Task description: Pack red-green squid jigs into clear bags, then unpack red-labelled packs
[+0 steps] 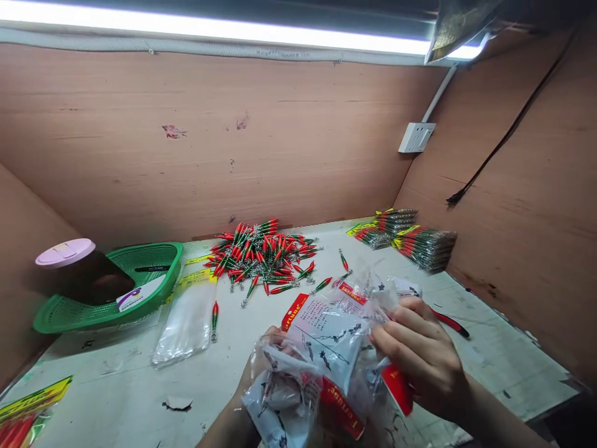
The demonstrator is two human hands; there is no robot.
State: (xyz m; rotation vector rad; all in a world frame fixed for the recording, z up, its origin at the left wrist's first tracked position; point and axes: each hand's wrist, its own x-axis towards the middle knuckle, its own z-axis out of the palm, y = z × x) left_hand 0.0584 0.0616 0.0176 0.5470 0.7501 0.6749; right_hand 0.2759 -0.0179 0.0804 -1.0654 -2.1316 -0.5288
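Note:
Before me is a bunch of clear plastic packing bags [326,336] with white printed faces and red labels reading "Fortune". My right hand [422,348] is closed on the right side of the bunch, its fingers curled over the crumpled plastic. On the other side my left hand [268,348] grips the bags, most of its fingers hidden behind the film. Just beyond the bags lies a loose pile of red and green squid jigs [261,252], with several strays around it. One single jig [214,320] rests left of the hands.
Flat clear bags [186,320] with yellow tops lie beside a green basket [153,292] holding a dark pink-lidded cup [88,274]. Stacked packed jigs [426,247] stand back right. A red-handled tool [450,323] lies right. Yellow-topped packs [35,407] sit front left.

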